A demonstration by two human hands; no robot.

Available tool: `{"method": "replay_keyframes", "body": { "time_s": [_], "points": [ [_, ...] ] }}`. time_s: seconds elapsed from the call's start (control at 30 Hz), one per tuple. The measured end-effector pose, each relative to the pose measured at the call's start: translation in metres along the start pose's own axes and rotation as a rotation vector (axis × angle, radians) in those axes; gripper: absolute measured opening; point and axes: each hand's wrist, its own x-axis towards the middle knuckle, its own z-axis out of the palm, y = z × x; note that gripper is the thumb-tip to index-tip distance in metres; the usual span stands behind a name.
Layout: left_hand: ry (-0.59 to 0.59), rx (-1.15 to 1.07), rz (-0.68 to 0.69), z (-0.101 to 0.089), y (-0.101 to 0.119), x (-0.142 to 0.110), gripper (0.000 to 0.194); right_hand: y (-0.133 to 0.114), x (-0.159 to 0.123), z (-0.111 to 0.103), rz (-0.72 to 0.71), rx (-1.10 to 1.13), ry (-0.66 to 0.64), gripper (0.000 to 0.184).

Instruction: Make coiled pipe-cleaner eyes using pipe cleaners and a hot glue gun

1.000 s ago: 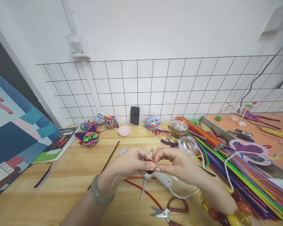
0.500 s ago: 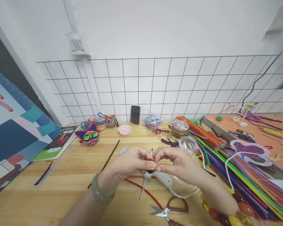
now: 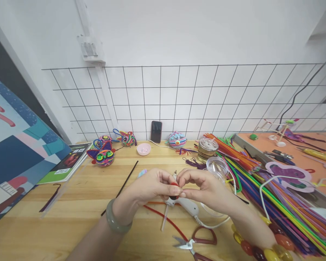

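My left hand (image 3: 149,188) and my right hand (image 3: 203,188) meet fingertip to fingertip above the wooden table (image 3: 78,217), both pinched on a small red piece (image 3: 175,185) between them. A white glue gun (image 3: 186,207) lies on the table just under my hands, its cord curling off to the right. A red pipe cleaner (image 3: 163,219) runs across the table below my left hand. Scissors with red handles (image 3: 197,243) lie near the front edge.
A big heap of coloured pipe cleaners (image 3: 274,195) fills the right side. Clear plastic lids (image 3: 216,166), a jar (image 3: 207,148), a pink dish (image 3: 143,149), a phone (image 3: 156,131), woven colourful figures (image 3: 103,154) and a book (image 3: 66,163) stand toward the wire grid wall. An orange board (image 3: 293,145) lies far right.
Both hands stay pinched on the red piece in the same spot. The view has shifted slightly to the left.
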Motion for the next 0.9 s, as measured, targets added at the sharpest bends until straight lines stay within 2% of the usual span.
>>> {"method": "replay_keyframes", "body": {
  "time_s": [0.9],
  "points": [
    [-0.024, -0.018, -0.009, -0.004, -0.0018, 0.0018, 0.018, 0.0029, -0.0002, 0.0022, 0.012, -0.021, 0.019, 0.007]
  ]
}}
